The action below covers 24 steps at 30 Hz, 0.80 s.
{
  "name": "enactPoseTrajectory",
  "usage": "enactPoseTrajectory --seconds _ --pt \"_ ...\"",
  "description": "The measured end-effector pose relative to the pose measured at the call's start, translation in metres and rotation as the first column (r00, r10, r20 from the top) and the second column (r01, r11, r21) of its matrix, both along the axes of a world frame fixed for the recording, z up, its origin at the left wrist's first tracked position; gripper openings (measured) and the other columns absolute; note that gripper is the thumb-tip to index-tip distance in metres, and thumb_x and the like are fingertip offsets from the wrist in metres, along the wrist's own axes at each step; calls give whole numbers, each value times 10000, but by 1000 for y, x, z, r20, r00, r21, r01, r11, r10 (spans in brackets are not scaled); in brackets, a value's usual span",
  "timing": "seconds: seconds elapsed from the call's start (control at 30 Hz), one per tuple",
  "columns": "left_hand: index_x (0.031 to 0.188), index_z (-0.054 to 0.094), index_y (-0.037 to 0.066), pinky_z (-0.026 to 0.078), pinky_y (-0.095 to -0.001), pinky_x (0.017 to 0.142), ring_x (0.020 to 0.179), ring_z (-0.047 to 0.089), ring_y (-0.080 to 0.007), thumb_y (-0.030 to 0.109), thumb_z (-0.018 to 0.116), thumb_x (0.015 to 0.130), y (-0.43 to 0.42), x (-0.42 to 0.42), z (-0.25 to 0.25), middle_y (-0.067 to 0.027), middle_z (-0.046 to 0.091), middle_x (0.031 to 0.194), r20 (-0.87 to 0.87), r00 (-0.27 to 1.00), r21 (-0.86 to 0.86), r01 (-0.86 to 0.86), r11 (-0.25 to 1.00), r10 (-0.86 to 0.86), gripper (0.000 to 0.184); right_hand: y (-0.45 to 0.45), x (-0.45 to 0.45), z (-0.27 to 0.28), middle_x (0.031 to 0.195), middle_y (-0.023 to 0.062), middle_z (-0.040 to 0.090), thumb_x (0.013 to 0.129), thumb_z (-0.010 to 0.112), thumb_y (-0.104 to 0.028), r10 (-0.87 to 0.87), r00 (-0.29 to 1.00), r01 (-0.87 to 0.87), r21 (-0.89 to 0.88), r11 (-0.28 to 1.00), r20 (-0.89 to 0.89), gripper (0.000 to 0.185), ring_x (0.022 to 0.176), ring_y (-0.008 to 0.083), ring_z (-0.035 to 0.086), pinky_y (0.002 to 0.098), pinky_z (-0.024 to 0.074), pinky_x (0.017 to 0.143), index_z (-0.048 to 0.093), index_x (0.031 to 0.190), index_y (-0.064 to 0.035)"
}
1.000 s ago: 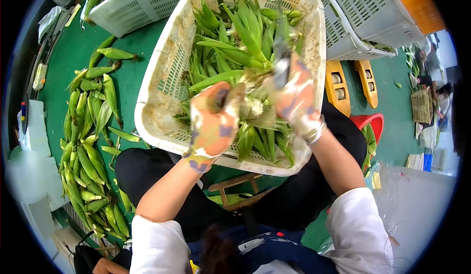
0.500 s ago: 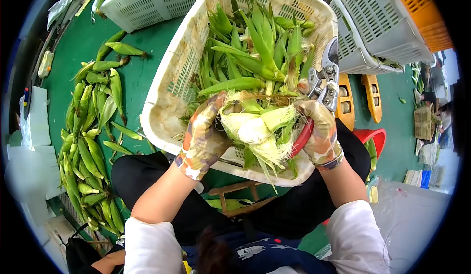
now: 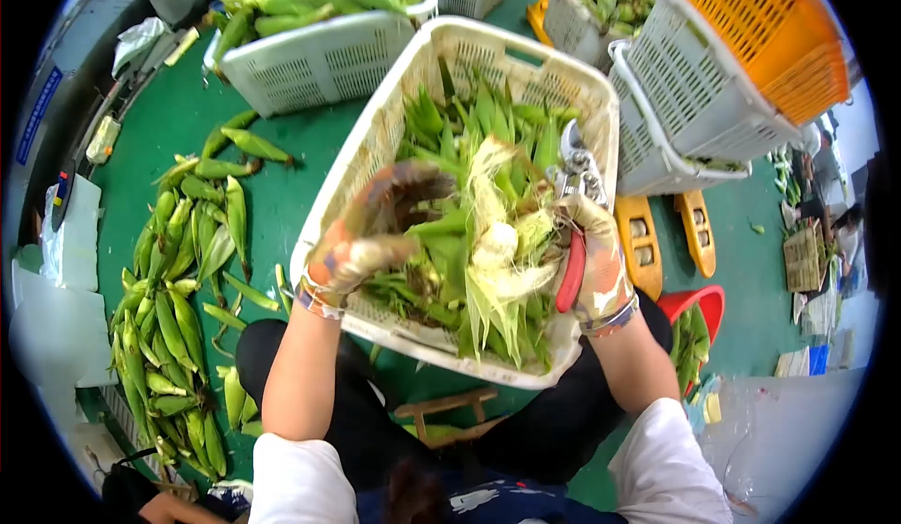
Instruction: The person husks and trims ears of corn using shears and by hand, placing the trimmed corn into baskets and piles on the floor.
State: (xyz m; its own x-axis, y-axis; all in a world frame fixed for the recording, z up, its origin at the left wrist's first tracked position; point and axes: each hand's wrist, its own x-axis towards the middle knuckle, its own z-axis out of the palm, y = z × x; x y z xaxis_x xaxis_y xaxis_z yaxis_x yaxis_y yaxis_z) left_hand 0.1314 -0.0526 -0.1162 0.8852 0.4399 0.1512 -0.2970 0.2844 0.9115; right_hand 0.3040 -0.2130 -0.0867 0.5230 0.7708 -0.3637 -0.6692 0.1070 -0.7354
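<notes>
Corn (image 3: 496, 243) with its husk pulled open is held over the big white basket (image 3: 317, 200), which is filled with green leaves (image 3: 427, 116). A long pile of green ears (image 3: 169, 322) is spread on the floor to the left. The left hand (image 3: 371, 228) is blurred but held open, just beside the corn. Red-handled clippers (image 3: 571, 273) are gripped in the right hand (image 3: 597, 259), and the husk is touched by its fingers.

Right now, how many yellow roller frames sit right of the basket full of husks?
2: one frame just beside the white basket, another frame a little farther right. Others may be hidden behind the stacked crates.
</notes>
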Motion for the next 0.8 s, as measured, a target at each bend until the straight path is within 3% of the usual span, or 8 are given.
enactPoseTrajectory --seconds 0.07,0.13,0.2,0.4,0.5,0.6,0.73,0.8 --pt "1347 227 -16 294 -384 1013 1211 355 -299 298 698 677 6 -11 -33 -179 340 1333 105 971 48 210 976 -214 877 -1 7 8 821 109 615 805 485 -161 39 998 -40 14 999 40 257 681 187 613 283 523 608 553 965 30" --pt "1376 124 -3 202 -388 1051 1289 226 -301 497 701 656 -4 -7 -27 -194 197 1405 -525 851 700 410 585 32 1049 -1 -12 30 818 113 611 814 479 -158 29 999 -30 116 993 13 254 688 192 606 287 516 628 550 955 41" --pt "1362 165 -8 212 -391 1047 1277 253 -317 502 714 644 -30 8 -30 -204 237 1386 -310 951 735 247 632 -10 1038 -3 -25 45 818 101 600 828 477 -166 76 994 -85 128 988 77 232 683 178 594 270 501 628 542 945 23" --pt "1310 318 59 339 -401 971 1133 453 -251 425 628 755 -46 40 -11 -131 415 1265 135 990 -71 37 997 -27 733 3 3 5 821 92 593 847 491 -211 -57 813 14 78 997 579 244 686 155 587 267 512 590 545 917 17" --pt "1357 182 92 352 -412 966 1176 406 -279 344 648 753 -32 33 -45 -158 313 1327 323 945 84 14 996 -40 803 19 7 38 780 86 588 793 570 -128 -53 733 -77 160 984 678 172 668 149 576 265 498 580 542 886 14" --pt "1353 96 48 347 -435 964 1193 375 -325 294 598 799 -20 42 -56 -185 238 1357 227 974 25 12 1000 -17 788 69 39 51 697 79 593 718 648 -98 35 669 -171 108 979 743 259 623 150 560 285 460 541 521 913 16" --pt "1231 376 -6 459 -321 826 965 560 -213 194 563 800 -6 43 -38 -132 544 1095 3 972 196 -229 953 233 511 88 56 112 724 152 601 631 713 -342 194 150 261 -228 938 969 483 638 255 571 353 461 580 540 884 31" --pt "992 518 -32 524 -347 637 668 606 -228 98 561 747 6 42 -21 -124 597 826 -232 877 -128 -456 881 420 281 79 72 106 773 180 599 632 708 -348 263 23 405 -249 880 965 457 690 285 580 373 463 620 541 851 17"
